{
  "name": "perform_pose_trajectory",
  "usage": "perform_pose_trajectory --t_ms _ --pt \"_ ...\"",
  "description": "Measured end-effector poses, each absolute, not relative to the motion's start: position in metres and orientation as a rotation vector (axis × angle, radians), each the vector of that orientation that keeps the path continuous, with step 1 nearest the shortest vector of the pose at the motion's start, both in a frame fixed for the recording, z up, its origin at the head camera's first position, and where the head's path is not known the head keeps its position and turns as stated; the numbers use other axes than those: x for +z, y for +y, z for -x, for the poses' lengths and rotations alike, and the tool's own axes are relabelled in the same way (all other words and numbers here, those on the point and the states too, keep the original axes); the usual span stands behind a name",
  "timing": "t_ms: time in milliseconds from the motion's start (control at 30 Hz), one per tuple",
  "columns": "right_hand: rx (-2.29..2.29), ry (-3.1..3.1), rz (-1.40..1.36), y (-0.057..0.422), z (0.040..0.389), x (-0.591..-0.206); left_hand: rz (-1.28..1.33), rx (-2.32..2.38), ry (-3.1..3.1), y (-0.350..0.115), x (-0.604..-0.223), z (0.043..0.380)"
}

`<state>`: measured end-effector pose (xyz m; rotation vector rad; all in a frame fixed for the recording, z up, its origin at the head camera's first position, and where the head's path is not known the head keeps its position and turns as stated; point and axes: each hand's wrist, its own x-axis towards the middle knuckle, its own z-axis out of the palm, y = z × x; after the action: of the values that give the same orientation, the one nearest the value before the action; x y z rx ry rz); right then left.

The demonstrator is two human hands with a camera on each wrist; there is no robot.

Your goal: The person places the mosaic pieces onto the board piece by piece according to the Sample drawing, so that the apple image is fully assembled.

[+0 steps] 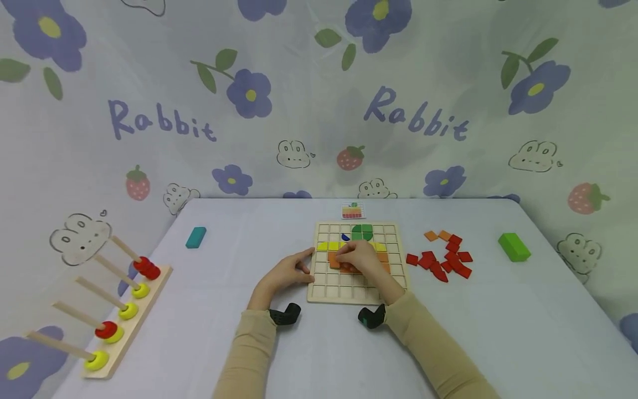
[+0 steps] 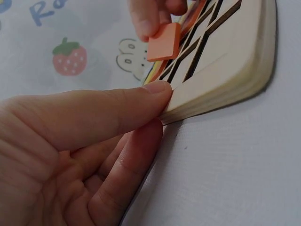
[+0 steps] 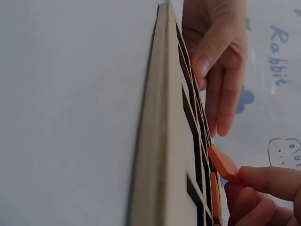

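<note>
A wooden grid board (image 1: 331, 301) lies on the table, with green, blue, yellow and orange pieces set in its cells. My left hand (image 1: 285, 272) grips the board's left edge, thumb (image 2: 141, 101) on the top rim and a finger against the side. Over the board's middle, my right hand (image 1: 363, 259) pinches a square orange tile (image 2: 162, 43) between thumb and fingertips. The tile (image 3: 225, 164) is tilted, one edge right at the grid cells beside other orange pieces. Part of the orange row is hidden under the right hand.
Loose red tiles (image 1: 451, 260) and two orange tiles (image 1: 431, 236) lie right of the board. A picture card (image 1: 353, 210) is behind it. A teal block (image 1: 196, 237) and a peg stand with rings (image 1: 132, 327) are left; a green block (image 1: 514, 247) is far right.
</note>
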<state>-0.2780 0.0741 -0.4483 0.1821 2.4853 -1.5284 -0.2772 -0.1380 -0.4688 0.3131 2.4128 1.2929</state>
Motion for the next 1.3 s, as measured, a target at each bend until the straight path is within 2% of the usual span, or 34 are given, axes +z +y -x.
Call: perform_pose_trajectory --t_ms 367,567,733,867,1067,1300 --pt "-1.258 2.713 0.107 0.075 0.273 -0.451 -0.304 1.304 2.419 -0.137 -0.466 0.274" --pt "-1.199 2.749 0.161 0.073 0.272 -0.453 -0.314 1.297 2.424 -0.137 -0.468 0.275" --pt "-1.325 2.690 0.141 0.081 0.274 -0.449 -0.311 1.315 2.409 -0.137 -0.469 0.275" --pt "-1.461 2.616 0.048 0.105 0.278 -0.439 -0.315 1.318 2.396 -0.137 -0.468 0.276" --pt "-1.575 2.591 -0.148 0.168 0.291 -0.428 -0.325 1.305 2.405 -0.137 -0.467 0.276" --pt "-1.645 2.544 -0.425 0.234 0.296 -0.431 -0.339 1.301 2.416 -0.139 -0.470 0.278"
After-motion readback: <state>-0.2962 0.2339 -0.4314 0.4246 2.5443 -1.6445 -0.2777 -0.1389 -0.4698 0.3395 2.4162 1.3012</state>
